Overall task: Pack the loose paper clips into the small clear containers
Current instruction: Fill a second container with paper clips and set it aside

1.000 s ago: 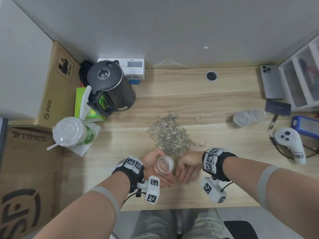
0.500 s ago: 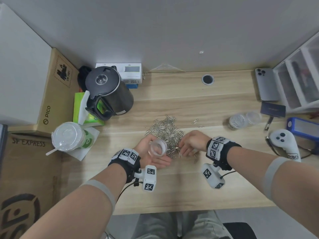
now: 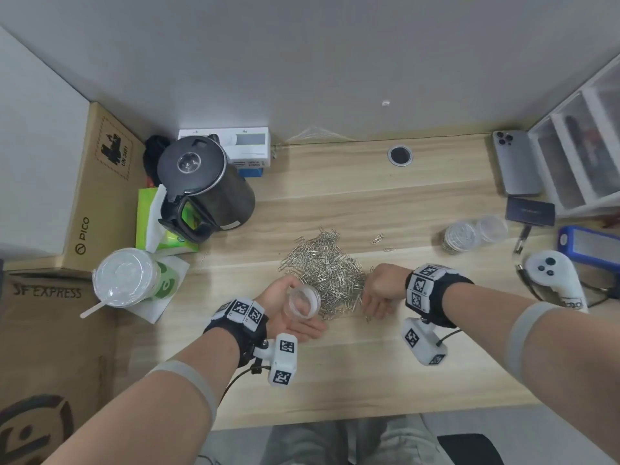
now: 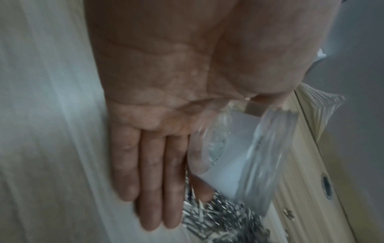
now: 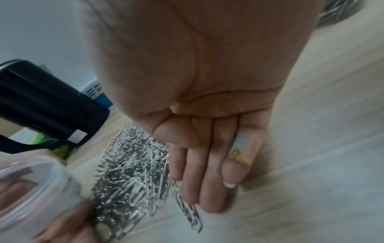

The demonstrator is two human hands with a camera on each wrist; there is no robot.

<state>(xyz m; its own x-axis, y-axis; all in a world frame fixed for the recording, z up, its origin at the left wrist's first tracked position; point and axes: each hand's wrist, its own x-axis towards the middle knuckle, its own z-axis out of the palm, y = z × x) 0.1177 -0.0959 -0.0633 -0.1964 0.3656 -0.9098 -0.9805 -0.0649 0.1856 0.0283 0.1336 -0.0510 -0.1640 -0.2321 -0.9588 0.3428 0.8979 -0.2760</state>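
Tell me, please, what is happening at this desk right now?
A person is packing paper clips. Their left hand holds an empty clear container beside the pile of paper clips on the desk. Their right hand is at the pile's edge, fingers reaching down to gather clips. A filled container sits far right.

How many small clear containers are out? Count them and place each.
3: clear container held in the left hand; filled container and empty container side by side at right. None visibly hidden.

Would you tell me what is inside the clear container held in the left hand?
The clear container in the left hand looks empty; only fingers show through it. Motion blur could hide a clip.
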